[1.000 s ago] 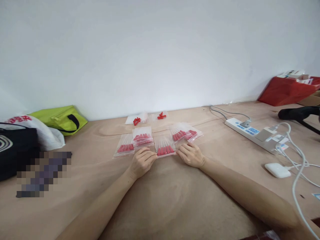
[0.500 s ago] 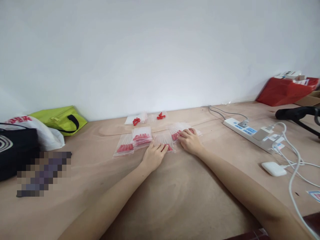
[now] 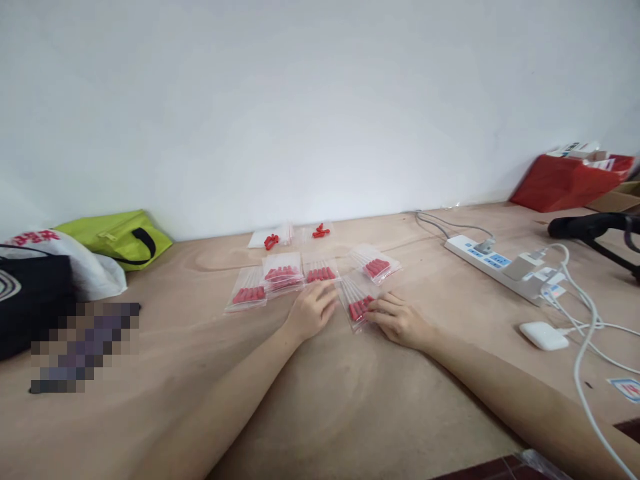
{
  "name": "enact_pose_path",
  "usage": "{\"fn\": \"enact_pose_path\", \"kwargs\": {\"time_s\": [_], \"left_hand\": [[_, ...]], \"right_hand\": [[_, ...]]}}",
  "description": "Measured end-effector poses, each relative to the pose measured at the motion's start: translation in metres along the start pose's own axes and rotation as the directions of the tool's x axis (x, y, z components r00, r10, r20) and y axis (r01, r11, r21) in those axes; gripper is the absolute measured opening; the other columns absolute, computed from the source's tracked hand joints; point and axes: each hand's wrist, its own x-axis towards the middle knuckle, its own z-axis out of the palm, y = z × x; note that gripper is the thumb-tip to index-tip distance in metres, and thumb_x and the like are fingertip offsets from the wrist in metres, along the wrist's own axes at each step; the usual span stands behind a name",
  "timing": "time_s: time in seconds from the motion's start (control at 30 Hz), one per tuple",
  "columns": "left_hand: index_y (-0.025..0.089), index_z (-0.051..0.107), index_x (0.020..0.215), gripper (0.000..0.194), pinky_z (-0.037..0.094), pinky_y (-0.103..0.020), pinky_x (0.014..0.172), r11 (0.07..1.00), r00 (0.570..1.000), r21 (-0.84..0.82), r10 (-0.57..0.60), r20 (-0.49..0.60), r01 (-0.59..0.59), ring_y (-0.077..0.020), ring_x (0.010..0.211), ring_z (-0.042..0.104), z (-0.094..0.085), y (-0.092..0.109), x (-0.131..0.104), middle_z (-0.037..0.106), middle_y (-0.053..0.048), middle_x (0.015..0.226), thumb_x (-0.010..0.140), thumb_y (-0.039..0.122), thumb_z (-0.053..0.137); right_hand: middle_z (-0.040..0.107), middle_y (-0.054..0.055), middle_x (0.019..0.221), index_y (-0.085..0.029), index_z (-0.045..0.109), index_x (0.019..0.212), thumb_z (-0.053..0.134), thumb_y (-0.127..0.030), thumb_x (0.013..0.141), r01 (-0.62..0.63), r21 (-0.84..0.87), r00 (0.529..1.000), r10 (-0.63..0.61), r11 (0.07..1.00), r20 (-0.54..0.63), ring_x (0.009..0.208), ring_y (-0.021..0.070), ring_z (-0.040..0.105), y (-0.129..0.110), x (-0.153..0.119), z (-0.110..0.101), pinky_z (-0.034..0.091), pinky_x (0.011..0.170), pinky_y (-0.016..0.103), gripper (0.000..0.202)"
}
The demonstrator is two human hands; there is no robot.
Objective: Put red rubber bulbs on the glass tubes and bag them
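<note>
Several clear zip bags hold thin pale sticks with thick red ends; the sticks' exact kind is unclear. My right hand (image 3: 403, 322) has its fingers curled onto the right edge of one tilted zip bag (image 3: 356, 293), the bag closest to me. Resting at that bag's left is my left hand (image 3: 313, 311), its fingers loosely stretched and apart from a grip. Its fingertips reach the lower edge of the middle bag (image 3: 321, 267). Farther left lie a stacked pair of bags (image 3: 283, 272) and a single bag (image 3: 249, 288). Another bag (image 3: 376, 263) lies behind my right hand.
Near the wall lie two bags with loose red pieces (image 3: 271, 241) (image 3: 321, 231). A white power strip (image 3: 493, 267) with cables and a white charger case (image 3: 543, 335) are at right, with a red bag (image 3: 565, 183) behind. Green (image 3: 117, 237) and black (image 3: 35, 300) bags stand left.
My right hand has come closer to me, sliding one bag out toward the front; another bag stays behind it. My left hand has drawn back slightly, uncovering the middle bag's red ends.
</note>
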Motion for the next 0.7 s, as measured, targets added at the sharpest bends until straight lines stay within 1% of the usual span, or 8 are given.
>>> {"fn": "enact_pose_path", "kwargs": {"time_s": [0.07, 0.13, 0.23, 0.3, 0.43, 0.57, 0.63, 0.7], "left_hand": [[0.017, 0.059, 0.098, 0.020, 0.047, -0.036, 0.087, 0.987, 0.997, -0.141, 0.075, 0.024, -0.071, -0.0206, 0.101, 0.055, -0.008, 0.014, -0.011, 0.060, -0.009, 0.105, 0.082, 0.028, 0.052], [0.017, 0.058, 0.101, 0.026, 0.049, -0.034, 0.087, 0.973, 0.995, -0.215, 0.094, 0.045, -0.082, -0.0203, 0.101, 0.055, -0.016, 0.022, -0.019, 0.059, -0.009, 0.106, 0.080, 0.033, 0.055], [0.015, 0.055, 0.107, 0.035, 0.050, -0.032, 0.085, 0.964, 0.994, -0.261, 0.072, 0.084, -0.047, -0.0196, 0.100, 0.057, -0.024, 0.019, -0.027, 0.059, -0.011, 0.108, 0.078, 0.035, 0.058], [0.016, 0.056, 0.106, 0.032, 0.051, -0.030, 0.083, 0.961, 0.991, -0.273, 0.082, 0.102, -0.051, -0.0186, 0.097, 0.059, -0.026, 0.011, -0.030, 0.061, -0.010, 0.106, 0.079, 0.033, 0.058], [0.016, 0.060, 0.098, 0.018, 0.053, -0.027, 0.076, 0.972, 0.994, -0.213, 0.106, 0.038, -0.096, -0.0152, 0.087, 0.063, -0.022, -0.002, -0.030, 0.066, -0.007, 0.095, 0.084, 0.022, 0.050], [0.017, 0.063, 0.090, 0.017, 0.054, -0.023, 0.069, 0.978, 0.985, -0.121, 0.172, -0.009, -0.172, -0.0127, 0.077, 0.065, -0.017, -0.004, -0.027, 0.068, -0.004, 0.088, 0.085, 0.017, 0.046], [0.017, 0.064, 0.088, 0.018, 0.053, -0.023, 0.066, 0.978, 0.982, -0.080, 0.190, -0.019, -0.191, -0.0122, 0.075, 0.065, -0.016, -0.003, -0.027, 0.068, -0.003, 0.086, 0.085, 0.017, 0.046], [0.017, 0.064, 0.086, 0.018, 0.052, -0.022, 0.063, 0.980, 0.981, -0.044, 0.193, -0.032, -0.194, -0.0119, 0.073, 0.065, -0.017, -0.003, -0.027, 0.069, -0.003, 0.084, 0.086, 0.017, 0.046]], "right_hand": [[0.062, 0.005, 0.083, -0.018, 0.061, 0.087, 0.041, -0.012, 0.083, 0.016, 0.027, 1.000, -0.016, 1.000, -0.006, 0.070, 0.0140, 0.049, -0.006, 0.002, 0.000, 0.038, 0.062, 0.026, 0.022], [0.062, 0.005, 0.080, -0.019, 0.062, 0.087, 0.041, -0.013, 0.083, 0.022, 0.043, 1.000, -0.021, 0.999, -0.008, 0.067, 0.0138, 0.048, -0.009, 0.008, 0.006, 0.038, 0.059, 0.026, 0.022], [0.062, 0.004, 0.079, -0.019, 0.062, 0.088, 0.041, -0.014, 0.083, 0.012, 0.080, 1.000, -0.011, 0.997, -0.010, 0.068, 0.0140, 0.049, -0.011, 0.024, 0.021, 0.038, 0.060, 0.026, 0.022], [0.062, 0.004, 0.079, -0.019, 0.062, 0.088, 0.041, -0.015, 0.084, -0.019, 0.100, 1.000, 0.020, 0.995, -0.014, 0.069, 0.0137, 0.050, -0.012, 0.034, 0.031, 0.038, 0.060, 0.026, 0.021], [0.062, 0.005, 0.080, -0.019, 0.062, 0.088, 0.043, -0.026, 0.087, -0.058, 0.096, 0.998, 0.058, 0.994, 0.001, 0.071, 0.0135, 0.052, -0.009, 0.040, 0.036, 0.037, 0.063, 0.026, 0.020], [0.061, 0.006, 0.082, -0.017, 0.061, 0.093, 0.051, -0.046, 0.080, 0.047, 0.049, 0.998, -0.049, 0.998, 0.039, 0.072, 0.0147, 0.051, 0.001, 0.031, 0.022, 0.037, 0.066, 0.028, 0.034], [0.060, 0.006, 0.080, -0.016, 0.061, 0.093, 0.050, -0.041, 0.082, 0.098, -0.026, 0.994, -0.097, 0.995, 0.042, 0.070, 0.0139, 0.049, 0.006, 0.025, 0.016, 0.036, 0.065, 0.028, 0.029], [0.059, 0.004, 0.073, -0.016, 0.061, 0.087, 0.048, -0.027, 0.084, 0.140, -0.119, 0.990, -0.137, 0.983, 0.032, 0.067, 0.0129, 0.048, 0.009, 0.021, 0.012, 0.035, 0.065, 0.028, 0.018]]}}
